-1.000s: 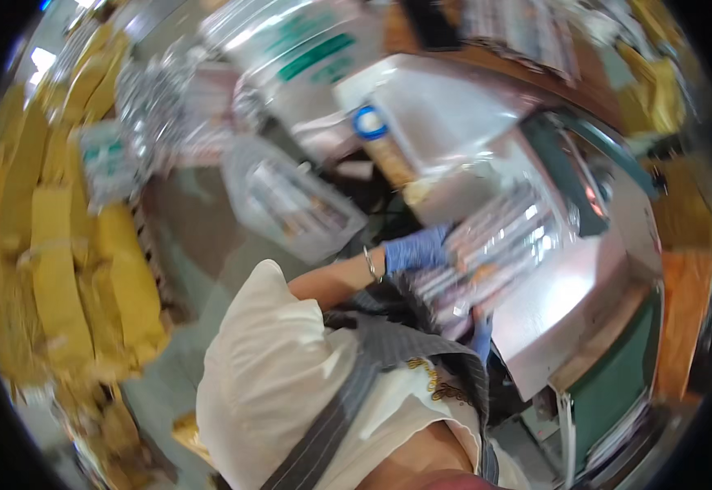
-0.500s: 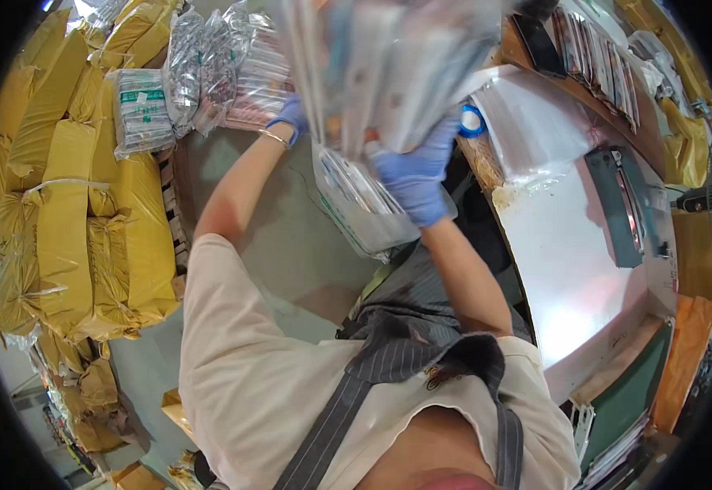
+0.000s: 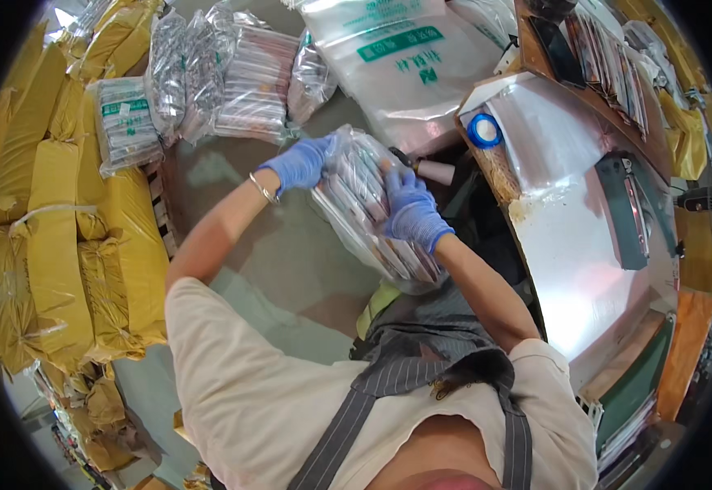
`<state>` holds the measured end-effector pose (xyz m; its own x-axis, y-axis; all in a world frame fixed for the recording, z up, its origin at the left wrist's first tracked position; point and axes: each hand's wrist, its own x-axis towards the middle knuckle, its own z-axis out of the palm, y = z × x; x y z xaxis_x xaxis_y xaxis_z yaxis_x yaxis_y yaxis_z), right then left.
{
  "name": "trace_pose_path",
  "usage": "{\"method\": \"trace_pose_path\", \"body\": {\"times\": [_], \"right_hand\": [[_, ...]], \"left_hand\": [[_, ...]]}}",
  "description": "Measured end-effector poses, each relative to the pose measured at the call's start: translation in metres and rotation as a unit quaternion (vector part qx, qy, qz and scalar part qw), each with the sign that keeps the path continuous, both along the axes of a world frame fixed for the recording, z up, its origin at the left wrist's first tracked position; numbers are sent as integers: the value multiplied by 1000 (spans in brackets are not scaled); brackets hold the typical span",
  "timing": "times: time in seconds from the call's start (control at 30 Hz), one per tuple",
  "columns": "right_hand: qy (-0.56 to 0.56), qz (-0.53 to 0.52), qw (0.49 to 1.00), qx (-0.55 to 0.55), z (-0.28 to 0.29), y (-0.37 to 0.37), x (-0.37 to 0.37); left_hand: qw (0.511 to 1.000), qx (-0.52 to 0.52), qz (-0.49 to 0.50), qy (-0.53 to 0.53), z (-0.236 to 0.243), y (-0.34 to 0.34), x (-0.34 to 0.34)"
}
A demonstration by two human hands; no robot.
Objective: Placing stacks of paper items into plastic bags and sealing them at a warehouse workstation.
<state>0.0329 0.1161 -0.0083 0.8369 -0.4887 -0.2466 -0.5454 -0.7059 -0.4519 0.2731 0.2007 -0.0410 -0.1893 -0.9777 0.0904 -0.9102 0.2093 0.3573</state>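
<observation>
One clear bag (image 3: 361, 202) of flat packets (image 3: 405, 260) lies slantwise between the left hand (image 3: 300, 163) and the right hand (image 3: 415, 212), in front of the apron (image 3: 429, 314) and left of the table (image 3: 572, 278). The left hand appears to grasp the bag's upper edge; the right hand lies over the packets, and I cannot tell whether it grips or only presses. Hard pulling on that edge could split the bag against packet corners. Uneven pressing might crease the packets, and if the edge slipped free, they could spill onto the floor (image 3: 209, 180).
</observation>
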Motion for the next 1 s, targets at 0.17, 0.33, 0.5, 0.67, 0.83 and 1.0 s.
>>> {"method": "trace_pose_path", "body": {"times": [0.17, 0.33, 0.5, 0.67, 0.83, 1.0], "right_hand": [[-137, -30, 990, -32, -29, 6, 67], [-114, -127, 955, -244, -107, 50, 92], [-266, -103, 958, 26, -28, 33, -60], [-170, -491, 793, 319, -61, 80, -153], [-366, -416, 817, 159, -107, 70, -125], [-431, -207, 855, 202, -7, 2, -102]], "left_hand": [[980, 175, 91, 18, -2, -21, -19], [984, 162, 31, -73, 9, -35, -31], [913, 87, 269, -294, -18, -41, -47], [921, 87, 335, -177, -28, -78, -64], [889, 104, 409, -175, -39, 24, -3], [856, -5, 511, -82, 35, 180, -52]]}}
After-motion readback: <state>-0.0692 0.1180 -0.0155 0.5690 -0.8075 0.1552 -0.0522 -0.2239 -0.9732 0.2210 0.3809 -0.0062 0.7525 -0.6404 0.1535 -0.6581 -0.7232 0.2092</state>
